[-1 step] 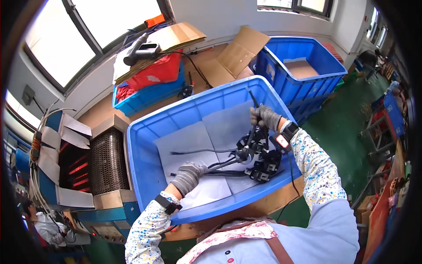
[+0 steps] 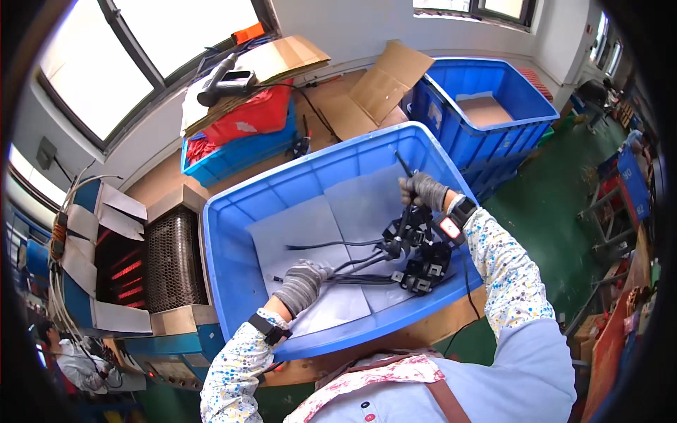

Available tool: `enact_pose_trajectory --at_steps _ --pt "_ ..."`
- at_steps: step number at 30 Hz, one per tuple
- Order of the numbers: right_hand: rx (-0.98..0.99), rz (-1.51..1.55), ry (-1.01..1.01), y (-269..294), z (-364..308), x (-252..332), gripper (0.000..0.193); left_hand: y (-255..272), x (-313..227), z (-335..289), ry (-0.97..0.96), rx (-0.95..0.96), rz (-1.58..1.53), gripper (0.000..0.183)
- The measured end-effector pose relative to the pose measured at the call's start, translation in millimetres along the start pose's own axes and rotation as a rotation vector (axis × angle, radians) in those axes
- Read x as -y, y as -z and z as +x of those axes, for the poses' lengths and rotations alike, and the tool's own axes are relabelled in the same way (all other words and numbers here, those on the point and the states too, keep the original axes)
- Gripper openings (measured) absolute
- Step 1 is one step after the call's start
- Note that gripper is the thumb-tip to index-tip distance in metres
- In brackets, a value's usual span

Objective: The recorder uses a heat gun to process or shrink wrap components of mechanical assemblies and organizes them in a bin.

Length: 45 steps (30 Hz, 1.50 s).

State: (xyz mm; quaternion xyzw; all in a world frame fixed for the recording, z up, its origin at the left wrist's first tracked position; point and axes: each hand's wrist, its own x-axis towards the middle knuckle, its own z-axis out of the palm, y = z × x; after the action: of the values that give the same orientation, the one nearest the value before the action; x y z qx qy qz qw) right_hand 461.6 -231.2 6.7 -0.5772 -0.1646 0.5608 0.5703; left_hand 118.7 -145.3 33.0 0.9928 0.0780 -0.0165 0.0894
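Gripping black cables (image 2: 367, 279), the left hand (image 2: 303, 285) and right hand (image 2: 424, 189) work inside a blue bin (image 2: 227, 275), connectors (image 2: 423, 275) toward its right edge; tugging unevenly could tangle overlapping strands.

- Blue panel (image 2: 630, 185), far right: white numerals — one short group near the top, one near the lower edge.
- Blue crate (image 2: 493, 130), rear: pale label (image 2: 434, 111) on the side; print too small to read.
- Control panel (image 2: 171, 369), lower left: markings illegible.
- Wrist device (image 2: 450, 228): red mark on lit screen — illegible.
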Motion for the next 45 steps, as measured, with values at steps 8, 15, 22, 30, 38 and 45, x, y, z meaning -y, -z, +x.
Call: enact_pose_trajectory --at_steps 8,15,22,30,38,45 --pt "-0.736 -0.941 0.068 46 49 -64 0.053 0 9 39 0.169 0.057 -0.188 0.036" --pt "-0.431 -1.213 0.062 43 31 -42 0.038 -84 33 65 0.290 0.143 -0.214 0.058" --pt "-0.585 -1.346 -0.144 12 33 -38 0.054 -102 17 65 0.231 0.593 -0.188 0.050" --pt "-0.822 -1.524 0.330 25 45 -71 0.046 -99 34 76 0.248 0.174 -0.206 0.059" --pt "-0.291 -1.734 -0.029 48 63 -59 0.028 -104 32 79 0.301 0.470 -0.372 0.032" --pt "-0.297 -1.730 -0.147 51 62 -58 0.051 -109 11 51 0.168 0.315 -0.246 0.027"
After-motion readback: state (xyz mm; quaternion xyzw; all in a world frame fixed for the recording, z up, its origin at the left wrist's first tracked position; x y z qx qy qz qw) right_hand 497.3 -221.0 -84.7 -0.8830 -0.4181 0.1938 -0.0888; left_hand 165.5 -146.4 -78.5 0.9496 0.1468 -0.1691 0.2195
